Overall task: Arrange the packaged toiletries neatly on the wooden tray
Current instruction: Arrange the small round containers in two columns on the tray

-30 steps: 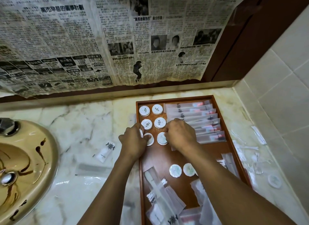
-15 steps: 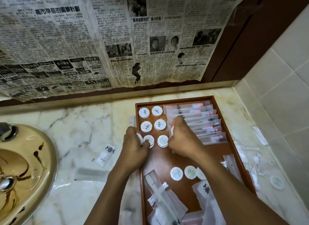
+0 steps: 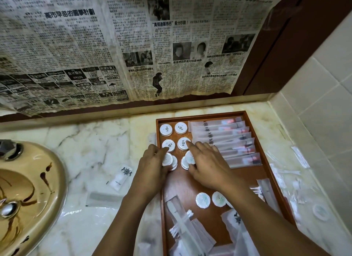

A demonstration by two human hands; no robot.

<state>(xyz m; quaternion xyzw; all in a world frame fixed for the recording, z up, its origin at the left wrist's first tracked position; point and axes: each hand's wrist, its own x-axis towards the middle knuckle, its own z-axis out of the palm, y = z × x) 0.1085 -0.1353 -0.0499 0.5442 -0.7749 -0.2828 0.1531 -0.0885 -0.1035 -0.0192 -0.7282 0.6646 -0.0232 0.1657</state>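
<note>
A: Where do we stand on the wooden tray (image 3: 270, 161)?

B: Both our hands are over its far-left part, on the grid of round white soap packets. The back pair (image 3: 173, 129) sits square in the corner; the second pair is just in front of it, and our right hand (image 3: 206, 165) has its forefinger stretched onto the right-hand disc of that pair (image 3: 182, 143).

A: And the left hand (image 3: 152, 167)?

B: Curled at the tray's left edge, thumb and fingers pinching a small stack of discs (image 3: 169, 160) in the third row. A second stack (image 3: 187, 160) lies just beside it, half under our right fingers. We judge the right hand is mostly spread, pressing rather than gripping; whether it holds anything underneath we cannot tell.

A: So what does the next move turn on?

B: The third row sits directly toward us from the second, touching or nearly so. We need it nudged in line with the two columns, which run away from us, parallel to the tray's long side. The fanned toothbrush sachets (image 3: 226, 141) lie crosswise on the right, just beside the discs.

A: Anything left?

B: Two loose discs (image 3: 210, 199) nearer us, under the right forearm, and a jumble of sachets (image 3: 187, 231) at the near end. The right hand is nearer those.
</note>
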